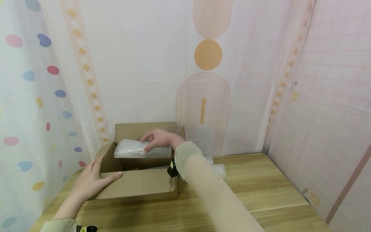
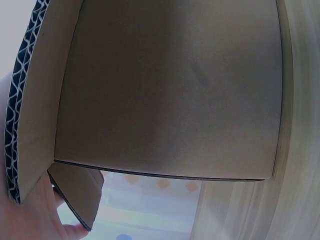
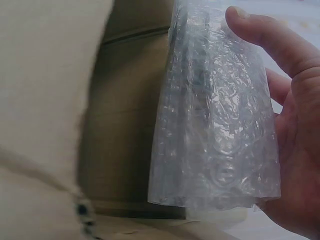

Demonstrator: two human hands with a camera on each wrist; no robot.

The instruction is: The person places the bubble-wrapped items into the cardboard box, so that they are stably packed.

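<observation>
An open brown cardboard box (image 1: 136,185) stands on the wooden table, its flaps spread. My right hand (image 1: 157,139) grips a bundle wrapped in clear bubble wrap (image 1: 136,149) and holds it over the box's opening; in the right wrist view the bubble wrap (image 3: 220,135) lies against my palm with the thumb (image 3: 265,37) curled over it. My left hand (image 1: 92,178) rests flat on the box's left front corner, thumb lying on the front flap. The left wrist view is filled by the cardboard flap (image 2: 170,95).
The wooden table (image 1: 261,193) runs to the right of the box. More clear bubble wrap (image 1: 215,169) lies on it just behind my right sleeve. Patterned curtains hang close at the back, left and right.
</observation>
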